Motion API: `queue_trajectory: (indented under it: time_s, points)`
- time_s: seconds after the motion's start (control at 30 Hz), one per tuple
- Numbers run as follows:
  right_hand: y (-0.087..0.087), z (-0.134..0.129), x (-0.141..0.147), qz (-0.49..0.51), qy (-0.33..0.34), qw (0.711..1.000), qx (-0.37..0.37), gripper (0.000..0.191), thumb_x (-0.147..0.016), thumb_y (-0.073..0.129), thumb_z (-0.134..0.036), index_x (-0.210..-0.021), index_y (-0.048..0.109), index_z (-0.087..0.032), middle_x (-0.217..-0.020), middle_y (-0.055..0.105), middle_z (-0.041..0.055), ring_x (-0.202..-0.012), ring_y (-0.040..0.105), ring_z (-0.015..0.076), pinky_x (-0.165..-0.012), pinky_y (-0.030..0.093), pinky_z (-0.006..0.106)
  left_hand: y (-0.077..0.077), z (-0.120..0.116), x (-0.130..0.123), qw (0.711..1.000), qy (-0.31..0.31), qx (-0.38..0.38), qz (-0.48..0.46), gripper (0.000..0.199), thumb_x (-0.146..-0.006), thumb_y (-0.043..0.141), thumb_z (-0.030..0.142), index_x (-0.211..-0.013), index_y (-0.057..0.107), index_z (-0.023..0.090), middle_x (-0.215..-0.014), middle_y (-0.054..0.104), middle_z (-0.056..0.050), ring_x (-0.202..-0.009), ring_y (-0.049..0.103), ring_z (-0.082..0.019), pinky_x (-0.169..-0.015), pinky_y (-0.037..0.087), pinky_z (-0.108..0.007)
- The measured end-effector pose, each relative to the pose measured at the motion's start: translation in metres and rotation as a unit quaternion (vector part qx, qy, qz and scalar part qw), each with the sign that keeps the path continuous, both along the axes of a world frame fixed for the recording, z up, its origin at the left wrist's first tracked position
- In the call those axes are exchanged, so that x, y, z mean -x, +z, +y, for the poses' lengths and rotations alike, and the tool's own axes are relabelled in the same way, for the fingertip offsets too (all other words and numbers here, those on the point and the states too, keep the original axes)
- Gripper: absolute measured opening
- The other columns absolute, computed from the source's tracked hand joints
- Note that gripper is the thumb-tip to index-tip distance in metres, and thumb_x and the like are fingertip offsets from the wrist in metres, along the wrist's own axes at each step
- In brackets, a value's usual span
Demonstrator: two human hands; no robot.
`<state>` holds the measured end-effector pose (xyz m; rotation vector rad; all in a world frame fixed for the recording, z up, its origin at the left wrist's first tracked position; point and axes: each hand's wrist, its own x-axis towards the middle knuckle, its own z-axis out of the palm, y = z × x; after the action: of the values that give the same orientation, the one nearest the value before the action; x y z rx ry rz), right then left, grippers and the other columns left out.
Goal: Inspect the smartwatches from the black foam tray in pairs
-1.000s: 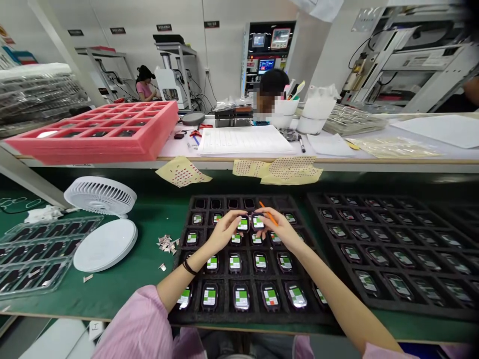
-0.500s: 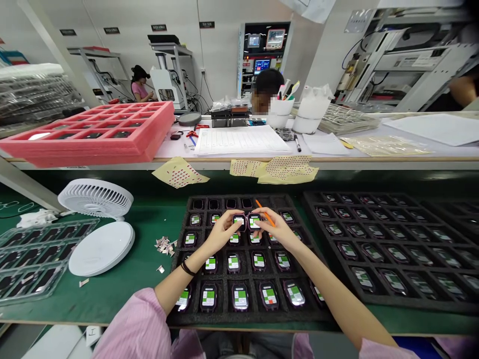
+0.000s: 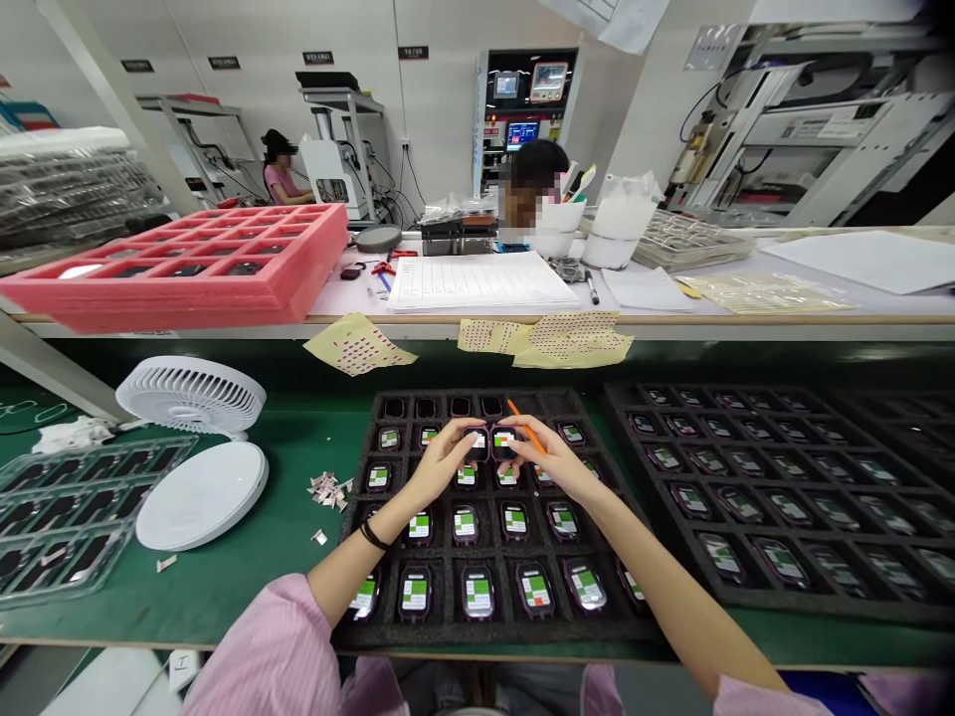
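Above a black foam tray [image 3: 498, 553] of square devices, my left hand [image 3: 446, 459] grips a small square device [image 3: 477, 444] with a lit screen. Beside it, close to touching, another square device [image 3: 502, 442] with a lit screen is held by my right hand [image 3: 550, 453]. An orange stick [image 3: 526, 426] also sits in my right hand, its tip pointing up and left. In the tray, most of the devices show green and white screens, and those in the back row look dark. Some fingertips are hidden behind the held devices.
A second black tray [image 3: 768, 587] of devices lies right. On the left are a white fan [image 3: 195, 398], a clear tray [image 3: 111, 542] and small scraps [image 3: 328, 489]. A shelf ahead holds a pink foam tray [image 3: 284, 283] and papers [image 3: 477, 281]. Two people are beyond.
My hands have barely moved; the device in my right hand has shifted slightly left, and its screen now shows a red patch. The person at the back left has moved their head and arms.
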<state>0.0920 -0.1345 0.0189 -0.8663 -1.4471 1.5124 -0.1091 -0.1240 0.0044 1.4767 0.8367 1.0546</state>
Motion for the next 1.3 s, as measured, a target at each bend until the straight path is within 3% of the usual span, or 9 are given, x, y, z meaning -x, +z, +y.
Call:
queue_trajectory:
  time_s: [0.27,0.5,0.6,0.73,0.93,1.0,1.17,1.3]
  points:
    - [-0.004,0.002,0.000,0.020,-0.023,1.000,0.001,0.029,-0.084,0.062,-0.040,-0.106,0.055,-0.022,-0.087,0.062,0.0006,-0.060,0.069,0.0153,-0.051,0.053,0.026,-0.002,0.001,0.000,1.000,-0.011,-0.001,-0.013,0.038,-0.085,0.059,0.043,-0.114,0.057,0.018,-0.109,0.062,-0.008,-0.081,0.058,-0.015,-0.058,0.049,-0.022]
    - [-0.006,0.003,-0.001,0.005,-0.038,0.999,0.005,0.028,-0.081,0.066,-0.037,-0.103,0.055,-0.024,-0.090,0.063,0.0010,-0.058,0.067,0.0143,-0.051,0.052,0.027,0.001,0.000,0.001,1.000,-0.006,0.024,-0.010,0.039,-0.086,0.055,0.046,-0.113,0.059,0.018,-0.096,0.062,-0.005,-0.065,0.054,-0.011,-0.054,0.046,-0.022]
    - [-0.010,0.006,-0.002,0.013,-0.035,0.999,0.003,0.029,-0.082,0.065,-0.040,-0.103,0.056,-0.024,-0.086,0.064,0.0012,-0.057,0.067,0.0153,-0.050,0.052,0.027,0.001,0.001,0.001,0.997,-0.028,0.046,-0.046,0.042,-0.081,0.065,0.042,-0.115,0.058,0.019,-0.101,0.062,-0.006,-0.068,0.056,-0.012,-0.054,0.044,-0.022]
    - [-0.012,0.008,-0.003,0.051,-0.027,0.998,0.013,0.028,-0.083,0.062,-0.042,-0.102,0.057,-0.022,-0.079,0.064,0.0006,-0.055,0.068,0.0171,-0.049,0.051,0.028,0.005,0.002,0.005,0.982,-0.066,0.113,-0.138,0.065,-0.067,0.080,0.025,-0.127,0.053,0.023,-0.108,0.062,-0.008,-0.080,0.058,-0.013,-0.063,0.044,-0.021]
    - [-0.003,0.005,-0.006,0.102,-0.005,0.993,0.063,0.028,-0.083,0.062,-0.037,-0.106,0.057,-0.021,-0.078,0.068,0.0023,-0.059,0.069,0.0187,-0.049,0.050,0.028,0.014,0.004,0.013,0.944,-0.109,0.204,-0.236,0.070,-0.058,0.085,0.027,-0.123,0.060,0.023,-0.097,0.064,-0.007,-0.062,0.048,-0.006,-0.058,0.040,-0.020]
    - [-0.002,0.004,-0.007,0.110,-0.005,0.992,0.066,0.028,-0.084,0.062,-0.037,-0.106,0.057,-0.020,-0.076,0.068,0.0023,-0.059,0.069,0.0190,-0.049,0.050,0.028,0.014,0.004,0.012,0.951,-0.093,0.194,-0.221,0.069,-0.060,0.085,0.027,-0.124,0.059,0.023,-0.099,0.064,-0.007,-0.065,0.051,-0.007,-0.061,0.042,-0.021]
    - [-0.003,0.003,-0.007,0.084,-0.015,0.995,0.042,0.027,-0.084,0.064,-0.035,-0.107,0.058,-0.022,-0.084,0.067,0.0022,-0.062,0.070,0.0189,-0.052,0.052,0.029,0.007,0.003,0.007,0.989,-0.038,0.087,-0.117,0.065,-0.069,0.079,0.027,-0.127,0.053,0.023,-0.116,0.062,-0.009,-0.097,0.060,-0.018,-0.081,0.047,-0.028]
    - [-0.005,0.003,-0.005,0.059,-0.011,0.998,0.022,0.029,-0.084,0.063,-0.036,-0.109,0.057,-0.022,-0.090,0.066,0.0029,-0.065,0.071,0.0189,-0.054,0.054,0.030,0.000,0.006,0.006,0.997,-0.030,0.045,-0.060,0.053,-0.078,0.070,0.040,-0.124,0.053,0.020,-0.110,0.062,-0.009,-0.079,0.061,-0.015,-0.071,0.050,-0.028]
